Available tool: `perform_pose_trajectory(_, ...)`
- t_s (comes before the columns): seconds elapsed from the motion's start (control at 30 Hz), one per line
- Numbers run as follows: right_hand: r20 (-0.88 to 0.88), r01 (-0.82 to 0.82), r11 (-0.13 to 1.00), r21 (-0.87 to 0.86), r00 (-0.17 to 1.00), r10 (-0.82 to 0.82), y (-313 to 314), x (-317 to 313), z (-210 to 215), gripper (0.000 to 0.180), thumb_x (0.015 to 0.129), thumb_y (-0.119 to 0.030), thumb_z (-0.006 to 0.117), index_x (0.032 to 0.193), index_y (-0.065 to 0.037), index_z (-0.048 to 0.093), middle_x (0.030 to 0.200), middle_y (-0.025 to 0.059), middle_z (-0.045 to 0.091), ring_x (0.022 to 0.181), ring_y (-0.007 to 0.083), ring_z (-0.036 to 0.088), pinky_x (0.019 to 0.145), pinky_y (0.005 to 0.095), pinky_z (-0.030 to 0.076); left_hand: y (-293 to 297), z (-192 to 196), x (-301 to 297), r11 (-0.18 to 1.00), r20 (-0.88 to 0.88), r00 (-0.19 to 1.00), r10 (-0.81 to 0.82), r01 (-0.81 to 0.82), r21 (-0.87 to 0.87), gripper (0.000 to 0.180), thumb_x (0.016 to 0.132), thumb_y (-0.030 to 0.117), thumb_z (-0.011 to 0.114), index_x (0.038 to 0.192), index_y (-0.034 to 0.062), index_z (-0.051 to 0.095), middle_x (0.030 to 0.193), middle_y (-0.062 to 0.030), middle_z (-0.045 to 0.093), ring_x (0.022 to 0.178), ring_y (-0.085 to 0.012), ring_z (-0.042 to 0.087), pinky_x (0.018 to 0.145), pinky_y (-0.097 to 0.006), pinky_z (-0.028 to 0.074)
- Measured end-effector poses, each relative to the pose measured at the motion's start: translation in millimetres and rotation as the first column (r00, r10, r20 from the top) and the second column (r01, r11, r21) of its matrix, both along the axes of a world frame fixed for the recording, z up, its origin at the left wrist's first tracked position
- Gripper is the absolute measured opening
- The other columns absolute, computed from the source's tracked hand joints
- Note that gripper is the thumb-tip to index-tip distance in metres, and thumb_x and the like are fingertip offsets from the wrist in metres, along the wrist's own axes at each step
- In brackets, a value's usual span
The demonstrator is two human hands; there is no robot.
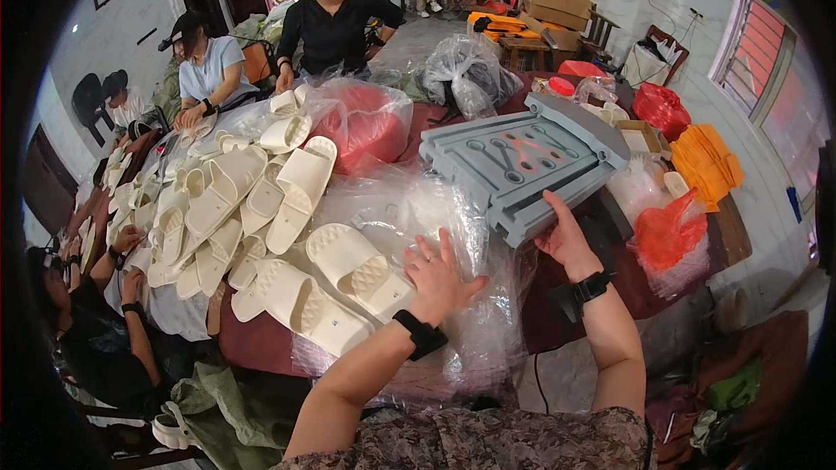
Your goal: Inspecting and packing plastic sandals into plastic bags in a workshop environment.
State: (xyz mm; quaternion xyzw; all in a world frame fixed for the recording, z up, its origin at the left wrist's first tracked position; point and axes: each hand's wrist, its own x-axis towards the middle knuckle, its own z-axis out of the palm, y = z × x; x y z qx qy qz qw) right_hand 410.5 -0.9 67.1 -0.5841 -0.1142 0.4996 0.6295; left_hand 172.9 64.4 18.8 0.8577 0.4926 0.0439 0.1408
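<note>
- Head view: the left hand [438,277] lies flat with fingers spread on a heap of clear bags [453,218], gripping nothing; a dark band sits on its wrist.
- Just left of that hand two cream slippers [335,292] lie side by side on the plastic, soles partly up; the nearer one touches or almost touches the fingertips, I cannot tell which.
- The right hand [566,239] is raised, fingers open and pressed against the lower edge of a grey tray [522,161]; the thumb lies along the edge, so it props the tray rather than clasps it.
- The tray is tilted, its moulded face turned toward the camera, with scissors [514,152] resting in its recesses; it leans above the bags on a dark red table [557,296].
- A large slipper pile [226,200] covers the table's left half.
- Behind it stands a bag with red contents [366,122].
- Right of the tray lie red bags [666,231] and an orange stack [705,161].
- Other people [326,13] sit along the far and left sides, their hands on slippers.
</note>
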Motion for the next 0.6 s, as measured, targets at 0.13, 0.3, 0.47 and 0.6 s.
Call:
perform_pose_trajectory(0.13,-0.072,0.071,0.994,0.084,0.995,-0.065,1,7,17,0.062,0.075,-0.061,0.073,0.116,-0.017,0.058,0.1,0.0009,0.063,0.078,0.0158,0.059,0.058,0.0275,0.046,3,10,5,0.998,-0.16,0.985,-0.061,0.061,0.0,0.12,0.069,0.079,0.062,0.158,0.0143,0.014,0.155,-0.0349,0.018,0.137,-0.0613,0.022,0.104,-0.065,0.032)
perform_pose_trajectory(0.3,-0.091,0.082,0.994,0.076,0.993,-0.075,4,15,12,0.061,0.075,-0.061,0.073,0.116,-0.018,0.058,0.099,0.0004,0.063,0.079,0.015,0.06,0.06,0.0276,0.047,14,13,19,0.994,-0.218,0.969,-0.113,0.11,-0.025,0.121,0.066,0.084,0.06,0.157,0.0148,0.021,0.153,-0.0359,0.022,0.134,-0.0608,0.027,0.098,-0.063,0.038)
perform_pose_trajectory(0.47,-0.059,0.052,0.995,0.08,0.997,-0.047,9,-2,-2,0.063,0.075,-0.061,0.075,0.118,-0.017,0.058,0.099,-0.0001,0.063,0.08,0.0153,0.059,0.061,0.0272,0.046,26,4,39,0.989,-0.249,0.957,-0.145,0.144,-0.025,0.122,0.064,0.087,0.057,0.157,0.0154,0.022,0.154,-0.0342,0.023,0.134,-0.06,0.029,0.099,-0.062,0.037)
perform_pose_trajectory(0.6,-0.008,0.023,1.0,0.009,1.0,-0.023,11,-9,-17,0.066,0.075,-0.061,0.075,0.12,-0.017,0.057,0.102,-0.0008,0.062,0.082,0.0144,0.058,0.064,0.0276,0.046,22,0,37,0.986,-0.222,0.963,-0.155,0.166,0.03,0.124,0.064,0.086,0.059,0.157,0.013,0.023,0.153,-0.0355,0.023,0.134,-0.0616,0.027,0.101,-0.062,0.037)
